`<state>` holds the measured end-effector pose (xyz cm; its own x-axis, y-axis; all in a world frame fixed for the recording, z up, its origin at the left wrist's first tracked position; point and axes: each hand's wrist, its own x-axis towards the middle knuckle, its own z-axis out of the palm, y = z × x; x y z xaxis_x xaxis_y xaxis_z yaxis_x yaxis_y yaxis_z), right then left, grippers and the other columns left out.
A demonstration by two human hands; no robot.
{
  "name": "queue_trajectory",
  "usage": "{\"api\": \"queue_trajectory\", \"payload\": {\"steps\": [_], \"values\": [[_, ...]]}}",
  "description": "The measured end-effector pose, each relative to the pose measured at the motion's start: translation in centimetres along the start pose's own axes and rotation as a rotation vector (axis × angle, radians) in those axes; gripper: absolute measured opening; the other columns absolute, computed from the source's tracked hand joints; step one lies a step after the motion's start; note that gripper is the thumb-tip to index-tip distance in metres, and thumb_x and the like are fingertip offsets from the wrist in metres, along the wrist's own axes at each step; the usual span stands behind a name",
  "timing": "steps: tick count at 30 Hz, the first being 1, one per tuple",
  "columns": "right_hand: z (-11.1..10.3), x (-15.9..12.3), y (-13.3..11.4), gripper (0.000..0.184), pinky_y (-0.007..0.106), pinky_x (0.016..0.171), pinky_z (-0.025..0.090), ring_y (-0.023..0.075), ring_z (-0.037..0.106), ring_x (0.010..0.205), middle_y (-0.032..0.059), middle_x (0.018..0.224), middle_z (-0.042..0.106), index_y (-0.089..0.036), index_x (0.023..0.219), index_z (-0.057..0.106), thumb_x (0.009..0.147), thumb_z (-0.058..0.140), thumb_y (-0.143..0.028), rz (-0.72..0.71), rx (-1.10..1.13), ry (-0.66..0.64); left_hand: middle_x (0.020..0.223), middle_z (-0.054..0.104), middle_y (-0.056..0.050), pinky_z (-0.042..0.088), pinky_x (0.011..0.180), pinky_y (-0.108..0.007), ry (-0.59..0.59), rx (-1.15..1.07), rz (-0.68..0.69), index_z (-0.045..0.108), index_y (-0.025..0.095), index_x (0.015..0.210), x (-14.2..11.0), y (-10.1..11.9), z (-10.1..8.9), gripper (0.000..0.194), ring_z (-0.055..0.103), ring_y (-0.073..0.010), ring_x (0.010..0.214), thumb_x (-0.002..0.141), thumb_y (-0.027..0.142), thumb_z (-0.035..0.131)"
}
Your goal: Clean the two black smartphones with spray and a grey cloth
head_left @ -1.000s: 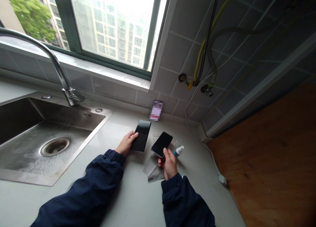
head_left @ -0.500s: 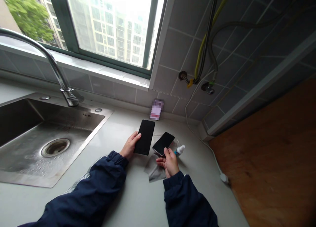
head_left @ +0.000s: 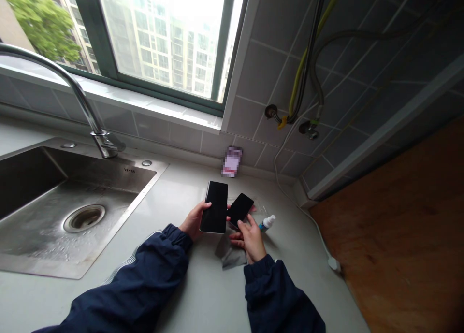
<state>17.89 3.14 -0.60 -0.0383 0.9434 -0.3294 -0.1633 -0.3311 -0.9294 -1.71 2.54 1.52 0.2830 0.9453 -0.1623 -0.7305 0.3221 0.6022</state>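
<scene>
Fingers [head_left: 205, 207] of my left hand [head_left: 193, 222] curled around the edge of the larger black phone [head_left: 216, 207] at lower centre of the frame. My right hand [head_left: 251, 242] pinched the smaller phone [head_left: 239, 209] just beside it, above a grey cloth [head_left: 231, 255].

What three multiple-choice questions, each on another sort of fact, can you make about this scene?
1. Where is the small bottle?
A) In the sink
B) On the counter, right of the phones
C) On the window ledge

2. How many phones do the left hand and right hand hold together?
A) One
B) Three
C) Two

3. The phone screens are:
A) Dark
B) Lit white
C) Showing colours

Answers:
1. B: it is beside the right hand.
2. C: left holds the bigger phone, right the smaller phone.
3. A: both look black.
</scene>
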Motion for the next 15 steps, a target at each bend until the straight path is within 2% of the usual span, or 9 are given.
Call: {"api": "queue_trajectory", "payload": {"steps": [2,5,9,12,15], "values": [[-0.11,-0.21,0.04,0.096,0.025,0.042,0.059,0.0171,0.071,0.052,0.0018,0.089,0.071,-0.018,0.152,0.023,0.076,0.078,-0.040,-0.020,-0.036,0.004,0.121,0.070,-0.020,0.059,0.074,-0.042,0.000,-0.019,-0.032,0.053,0.006,0.137,0.08,0.03,-0.12,0.055,0.074,-0.0330,0.093,0.090,0.035,0.052],[-0.36,-0.48,0.04,0.104,0.024,0.035,0.055,0.0156,0.065,0.044,-0.0037,0.073,0.065,-0.012,0.156,0.022,0.073,0.080,-0.039,-0.059,-0.102,0.006,0.125,0.069,-0.018,0.059,0.077,-0.041,-0.028,-0.012,-0.029,0.056,0.009,0.137,0.15,0.11,-0.23,0.053,0.074,-0.0317,0.092,0.094,0.039,0.048],[-0.42,-0.69,-0.01,0.108,0.024,0.034,0.054,0.0144,0.062,0.042,-0.0055,0.070,0.061,-0.010,0.157,0.023,0.071,0.081,-0.040,-0.104,-0.162,0.009,0.122,0.071,-0.018,0.058,0.079,-0.040,-0.043,-0.009,-0.004,0.058,0.010,0.137,0.25,0.16,-0.14,0.054,0.075,-0.0291,0.086,0.099,0.044,0.041],[-0.34,-0.71,0.10,0.110,0.026,0.037,0.056,0.0154,0.065,0.045,-0.0040,0.076,0.063,-0.013,0.157,0.021,0.070,0.081,-0.041,-0.111,-0.185,0.014,0.114,0.073,-0.020,0.059,0.071,-0.038,0.005,-0.021,-0.008,0.053,0.006,0.141,0.30,0.30,-0.02,0.061,0.075,-0.0273,0.077,0.101,0.049,0.036],[-0.47,-0.66,0.25,0.096,0.025,0.032,0.051,0.0148,0.062,0.040,-0.0047,0.075,0.062,-0.015,0.152,0.030,0.073,0.076,-0.046,-0.171,-0.275,0.025,0.115,0.072,-0.023,0.058,0.062,-0.035,-0.006,-0.041,-0.030,0.053,0.003,0.141,0.28,0.53,-0.08,0.070,0.074,-0.0264,0.072,0.100,0.056,0.033]]}}
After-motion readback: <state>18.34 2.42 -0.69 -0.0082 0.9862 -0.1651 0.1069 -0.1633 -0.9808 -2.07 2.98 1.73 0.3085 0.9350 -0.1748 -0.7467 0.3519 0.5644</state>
